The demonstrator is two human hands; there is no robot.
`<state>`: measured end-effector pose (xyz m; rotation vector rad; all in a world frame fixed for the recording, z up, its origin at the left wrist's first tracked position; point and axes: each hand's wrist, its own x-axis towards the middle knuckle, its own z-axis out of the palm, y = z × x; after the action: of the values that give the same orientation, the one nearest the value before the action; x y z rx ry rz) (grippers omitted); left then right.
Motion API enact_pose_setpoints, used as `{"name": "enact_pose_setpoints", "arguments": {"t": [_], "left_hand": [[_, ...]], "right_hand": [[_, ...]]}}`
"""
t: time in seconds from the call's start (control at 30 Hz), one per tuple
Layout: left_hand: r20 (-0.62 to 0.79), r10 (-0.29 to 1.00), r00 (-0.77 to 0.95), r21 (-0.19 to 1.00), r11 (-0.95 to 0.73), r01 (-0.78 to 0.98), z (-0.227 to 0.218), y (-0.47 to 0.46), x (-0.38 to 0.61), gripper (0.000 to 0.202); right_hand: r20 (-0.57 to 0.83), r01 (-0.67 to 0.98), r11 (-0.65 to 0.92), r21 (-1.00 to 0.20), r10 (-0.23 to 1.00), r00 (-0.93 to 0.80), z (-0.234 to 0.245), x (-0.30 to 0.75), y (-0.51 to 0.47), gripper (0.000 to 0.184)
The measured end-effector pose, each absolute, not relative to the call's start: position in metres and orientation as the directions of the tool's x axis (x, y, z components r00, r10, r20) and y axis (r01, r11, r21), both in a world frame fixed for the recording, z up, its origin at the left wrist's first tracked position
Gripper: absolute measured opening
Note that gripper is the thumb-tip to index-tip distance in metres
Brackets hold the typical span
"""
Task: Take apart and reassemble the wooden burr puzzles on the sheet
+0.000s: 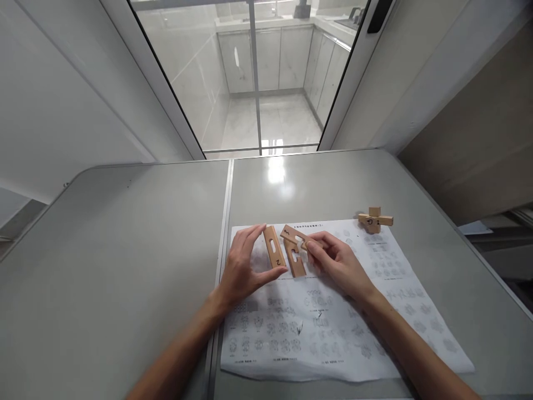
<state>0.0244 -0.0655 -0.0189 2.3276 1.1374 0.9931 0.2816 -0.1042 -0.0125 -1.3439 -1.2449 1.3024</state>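
Observation:
My left hand (242, 266) pinches a flat wooden puzzle piece (274, 248) with a slot and a handwritten mark, thumb at its lower end and fingers at its upper end. My right hand (336, 260) grips two joined wooden pieces (293, 250), one slotted piece with a second one crossing it at an angle. Both hands hover just above a printed instruction sheet (333, 328) on the grey table (125, 266). The two sets of pieces sit side by side, nearly touching.
A small assembled wooden cross puzzle (375, 220) stands at the sheet's far right corner. A seam (225, 222) splits the tabletop into two halves. Beyond the table a glass sliding door (254, 72) looks into a white kitchen.

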Motion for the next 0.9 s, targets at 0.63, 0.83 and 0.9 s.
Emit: {"name": "enact_pose_setpoints", "arguments": {"t": [0.63, 0.83, 0.9], "left_hand": [[0.414, 0.833, 0.369, 0.833, -0.51, 0.217, -0.022, -0.076, 0.033, 0.086], [0.324, 0.861, 0.393, 0.922, -0.38, 0.074, -0.02, -0.074, 0.035, 0.083], [0.31, 0.86, 0.405, 0.926, -0.37, 0.079, -0.018, -0.073, 0.034, 0.082]], "right_hand": [[-0.22, -0.224, -0.283, -0.933, 0.938, -0.267, -0.01, 0.282, -0.109, 0.038], [-0.224, -0.206, -0.288, -0.935, 0.932, -0.285, -0.007, 0.284, -0.108, 0.04], [-0.228, -0.188, -0.292, -0.938, 0.926, -0.301, -0.007, 0.283, -0.108, 0.04]]}}
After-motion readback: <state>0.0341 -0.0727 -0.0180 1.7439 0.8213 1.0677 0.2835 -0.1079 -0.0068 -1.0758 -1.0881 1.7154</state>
